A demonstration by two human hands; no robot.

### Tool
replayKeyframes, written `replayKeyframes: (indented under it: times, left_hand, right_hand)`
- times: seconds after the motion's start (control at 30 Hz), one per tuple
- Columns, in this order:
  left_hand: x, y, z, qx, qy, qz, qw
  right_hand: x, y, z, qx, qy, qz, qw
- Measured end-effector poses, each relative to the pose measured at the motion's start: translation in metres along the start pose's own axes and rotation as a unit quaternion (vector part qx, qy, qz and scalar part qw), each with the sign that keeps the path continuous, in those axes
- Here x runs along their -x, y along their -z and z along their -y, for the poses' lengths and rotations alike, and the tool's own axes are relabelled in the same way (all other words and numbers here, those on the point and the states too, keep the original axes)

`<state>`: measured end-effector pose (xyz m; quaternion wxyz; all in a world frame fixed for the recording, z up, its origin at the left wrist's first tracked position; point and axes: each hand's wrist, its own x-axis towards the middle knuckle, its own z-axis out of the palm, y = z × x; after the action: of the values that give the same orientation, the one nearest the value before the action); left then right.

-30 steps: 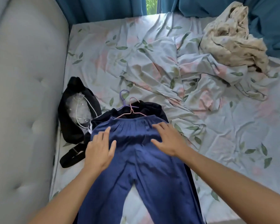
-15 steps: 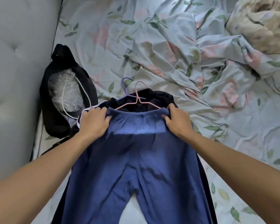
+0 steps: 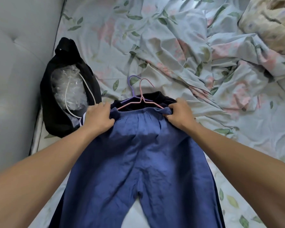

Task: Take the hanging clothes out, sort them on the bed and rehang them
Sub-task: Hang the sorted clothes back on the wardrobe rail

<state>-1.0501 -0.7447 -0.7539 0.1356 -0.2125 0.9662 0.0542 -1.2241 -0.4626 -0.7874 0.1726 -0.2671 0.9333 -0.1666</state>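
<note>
Both hands, left point(image 3: 98, 117) and right point(image 3: 179, 115), grip the trousers' point(image 3: 138, 153) waistband corners near the bed's point(image 3: 155, 38) left edge, probably to straighten them.

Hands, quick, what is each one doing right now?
Left hand: fingers grip the left end of the blue trousers' waistband.
Right hand: fingers grip the right end of the waistband.

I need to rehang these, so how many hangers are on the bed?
2: a purple hanger and a pink hanger, hooks side by side above the blue trousers' waistband. Others may lie hidden under the clothes.
</note>
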Motion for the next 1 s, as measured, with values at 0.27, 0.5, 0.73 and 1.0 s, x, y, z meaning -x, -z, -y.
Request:
replayKeyframes:
  times: [0.27, 0.5, 0.73, 1.0]
  left_hand:
    - [0.07, 0.005, -0.02, 0.137, 0.004, -0.04, 0.99]
    - [0.123, 0.05, -0.055, 0.316, 0.046, 0.02, 0.947]
    - [0.202, 0.151, -0.077, 0.364, 0.032, 0.009, 0.931]
    - [0.296, 0.325, -0.103, 0.411, -0.029, 0.056, 0.909]
  right_hand:
    - [0.041, 0.008, -0.003, -0.024, 0.085, -0.065, 0.994]
    - [0.077, 0.048, -0.002, -0.104, 0.085, -0.066, 0.989]
    - [0.153, 0.151, 0.031, -0.198, 0.017, -0.049, 0.979]
    - [0.298, 0.301, 0.1, -0.254, -0.087, -0.138, 0.953]
